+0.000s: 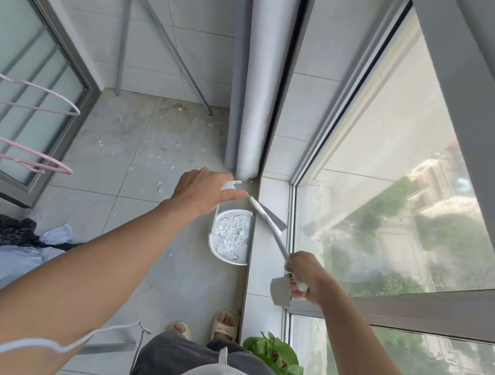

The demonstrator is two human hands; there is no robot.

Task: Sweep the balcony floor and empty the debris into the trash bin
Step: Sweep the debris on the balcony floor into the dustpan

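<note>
Left hand (200, 189) grips top of dustpan handle (230, 186), fingers curled round it. Dustpan (230, 237) on floor (130, 203) beside window ledge, full of white scraps. Right hand (302, 278) fingers wrapped round broom handle (269, 228). Loose scraps (162, 157) on floor beyond.

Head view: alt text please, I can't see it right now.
Left hand holds the upright handle of a white dustpan full of white scraps; right hand grips a broom. More scraps lie on the floor beyond.
</note>
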